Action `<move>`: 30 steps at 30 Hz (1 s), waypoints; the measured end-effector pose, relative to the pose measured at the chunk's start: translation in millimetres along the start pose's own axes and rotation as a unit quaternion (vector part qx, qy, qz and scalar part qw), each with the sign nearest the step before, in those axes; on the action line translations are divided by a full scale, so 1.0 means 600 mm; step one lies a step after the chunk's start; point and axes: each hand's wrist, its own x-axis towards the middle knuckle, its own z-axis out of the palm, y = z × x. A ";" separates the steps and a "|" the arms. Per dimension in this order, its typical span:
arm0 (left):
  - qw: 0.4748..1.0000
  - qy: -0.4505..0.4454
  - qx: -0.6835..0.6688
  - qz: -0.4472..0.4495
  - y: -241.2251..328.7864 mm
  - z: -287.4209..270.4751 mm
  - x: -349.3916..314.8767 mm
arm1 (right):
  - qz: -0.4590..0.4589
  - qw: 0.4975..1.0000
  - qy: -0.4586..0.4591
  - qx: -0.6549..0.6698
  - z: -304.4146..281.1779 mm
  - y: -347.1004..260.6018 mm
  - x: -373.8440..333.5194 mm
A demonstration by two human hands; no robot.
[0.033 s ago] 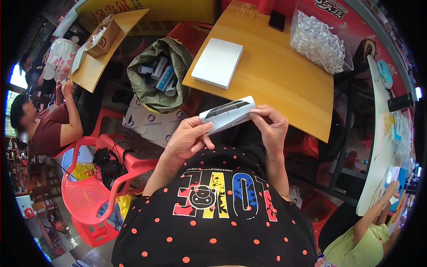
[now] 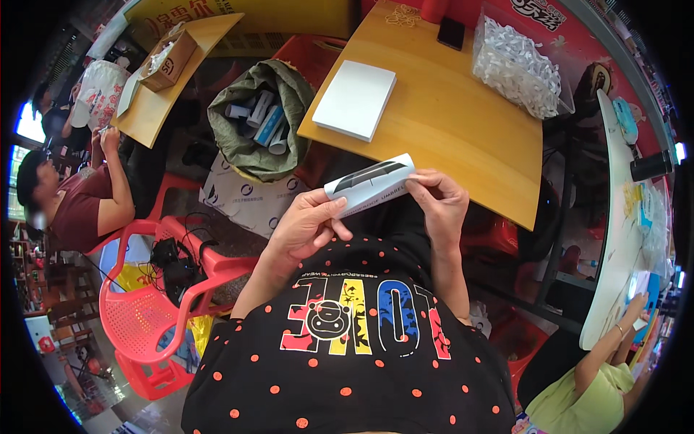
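A rolled sheet of printed paper [image 2: 370,186] is held in front of my body, just off the near edge of the wooden table. It is white with a dark umbrella picture and lettering on its outer side. My left hand [image 2: 309,223] grips its left end, thumb on top and some fingers curled beneath. At the other end, my right hand [image 2: 439,206] pinches the paper between thumb and fingers. Beyond the roll, a stack of white sheets [image 2: 354,100] lies at the table's near left corner. A green sack [image 2: 230,148] to the left holds several rolled paper tubes [image 2: 269,126].
The wooden table [image 2: 448,123] carries a phone [image 2: 450,34], rubber bands [image 2: 403,14] and a clear bag of small white pieces [image 2: 517,69]. Red plastic chairs [image 2: 141,318] stand at my left. One person [image 2: 79,195] sits far left, another [image 2: 589,390] at lower right beside a white table [image 2: 596,289].
The rolled paper has turned slightly, so more of its lettering faces me. Both hands keep their hold in nearly the same place.
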 end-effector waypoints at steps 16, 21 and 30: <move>0.966 0.134 0.119 0.187 -0.036 0.002 -0.028 | 0.127 0.984 -0.020 0.124 0.042 0.001 -0.008; 0.975 0.127 0.075 0.167 -0.033 -0.016 -0.018 | 0.158 0.975 -0.040 0.148 0.038 0.026 0.000; 0.987 0.114 0.031 0.113 -0.022 -0.038 0.027 | 0.188 0.971 -0.006 0.145 0.034 0.063 0.018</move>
